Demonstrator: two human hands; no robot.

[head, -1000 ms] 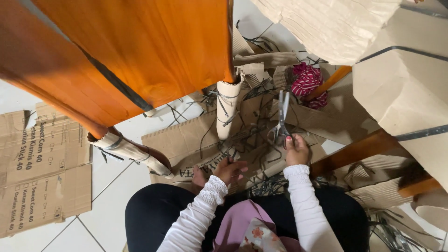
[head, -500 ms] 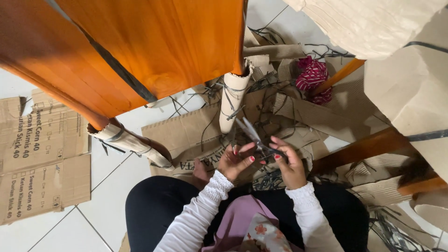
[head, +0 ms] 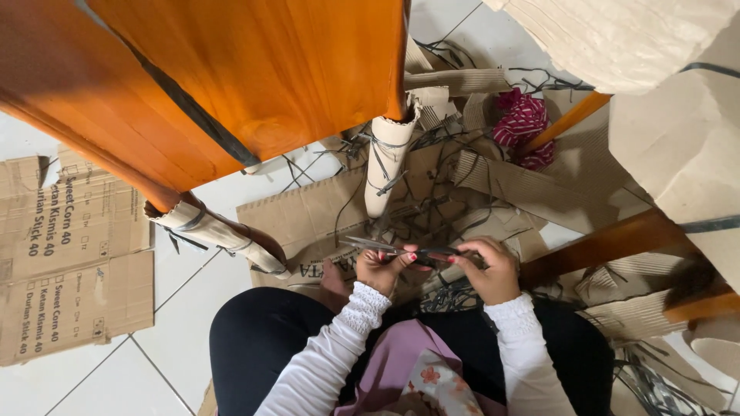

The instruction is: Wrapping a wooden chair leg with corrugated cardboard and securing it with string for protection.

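I sit on the floor under an orange wooden table (head: 254, 69). Both hands meet in front of my lap on a pair of scissors (head: 378, 246), whose blades point left. My right hand (head: 489, 270) grips the handles. My left hand (head: 378, 270) touches the blades near the pivot. Just beyond the scissors stands a table leg wrapped in cream cardboard (head: 385, 166) and tied with black straps. A second wrapped leg (head: 216, 231) slants at the left.
Flattened cardboard boxes (head: 69, 254) lie on the white tile floor at left. Cut black straps and corrugated cardboard scraps (head: 493, 192) litter the floor ahead. A red-pink yarn bundle (head: 524, 127) lies farther back. Paper-wrapped furniture (head: 678, 146) and wooden rails (head: 609, 243) crowd the right.
My right hand has brought the scissors down from the wrapped leg toward my lap. The blades have swung from pointing upward to pointing left, and my left hand has come onto them.
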